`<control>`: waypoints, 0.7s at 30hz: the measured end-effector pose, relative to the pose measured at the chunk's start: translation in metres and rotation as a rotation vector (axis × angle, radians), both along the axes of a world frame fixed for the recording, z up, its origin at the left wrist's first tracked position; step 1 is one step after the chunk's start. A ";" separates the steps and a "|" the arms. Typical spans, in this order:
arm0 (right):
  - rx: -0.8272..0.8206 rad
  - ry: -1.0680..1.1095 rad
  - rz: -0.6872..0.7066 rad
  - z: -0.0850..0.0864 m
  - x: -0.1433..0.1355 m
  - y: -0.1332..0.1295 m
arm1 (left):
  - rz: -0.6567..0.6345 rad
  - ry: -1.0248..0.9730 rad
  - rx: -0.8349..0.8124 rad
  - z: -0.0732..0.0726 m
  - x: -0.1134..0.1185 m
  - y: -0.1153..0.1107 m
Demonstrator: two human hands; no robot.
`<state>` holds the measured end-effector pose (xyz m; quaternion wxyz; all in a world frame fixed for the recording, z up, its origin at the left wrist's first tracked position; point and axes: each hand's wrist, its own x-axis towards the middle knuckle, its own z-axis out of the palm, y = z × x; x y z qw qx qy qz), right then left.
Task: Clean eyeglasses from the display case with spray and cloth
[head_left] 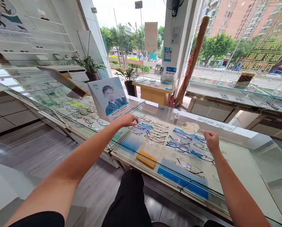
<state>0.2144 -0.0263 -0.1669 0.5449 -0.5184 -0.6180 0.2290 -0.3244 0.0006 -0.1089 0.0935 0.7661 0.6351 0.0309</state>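
My left hand (129, 120) is over the left part of the glass display case (240, 138), its fingers curled together; what they hold, if anything, is too small to tell. My right hand (211, 140) is closed above the case's right part, near a beige cloth (190, 128); any held thing is hidden. Between the hands, rows of eyeglasses (177, 147) show in the case, some over blue sheets. A small clear bottle (176, 118) stands left of the cloth. Nearer me are a yellow case (146, 159) and a pair of thin-framed glasses (189, 168).
A poster board (109, 99) stands on the counter behind my left hand. Another glass case (51, 97) extends left. Potted plants (129, 77), a wooden table (152, 94) and a leaning wooden post (194, 56) are beyond. My knee (131, 192) is close to the case's front edge.
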 end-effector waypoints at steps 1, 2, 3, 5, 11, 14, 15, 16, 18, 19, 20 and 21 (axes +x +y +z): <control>-0.023 0.015 0.018 0.001 -0.001 0.000 | 0.000 0.023 -0.001 0.000 0.004 0.004; -0.028 0.022 0.017 0.002 -0.001 0.000 | -0.001 0.046 -0.005 -0.001 0.007 0.008; -0.032 0.031 0.017 0.003 -0.001 0.001 | 0.000 0.066 -0.002 -0.001 0.011 0.010; -0.036 0.046 0.023 0.003 -0.001 0.002 | -0.006 0.099 0.004 -0.001 0.016 0.014; -0.036 0.102 0.054 0.004 -0.001 0.006 | -0.021 0.172 -0.015 0.025 0.021 0.016; -0.028 0.132 0.060 0.005 -0.001 0.007 | 0.002 0.176 -0.016 0.050 0.027 0.019; -0.026 0.142 0.061 0.006 -0.001 0.007 | 0.005 0.154 0.003 0.059 0.032 0.020; -0.025 0.152 0.063 0.006 -0.001 0.007 | -0.005 0.121 0.021 0.068 0.039 0.021; -0.026 0.169 0.070 0.007 -0.002 0.008 | -0.058 0.010 0.055 0.082 0.060 0.023; -0.026 0.177 0.075 0.007 -0.002 0.008 | -0.099 -0.067 0.072 0.088 0.074 0.024; -0.027 0.185 0.080 0.007 -0.002 0.008 | -0.146 -0.161 0.087 0.091 0.090 0.023; -0.027 0.194 0.085 0.008 -0.002 0.009 | -0.205 -0.266 0.090 0.093 0.109 0.023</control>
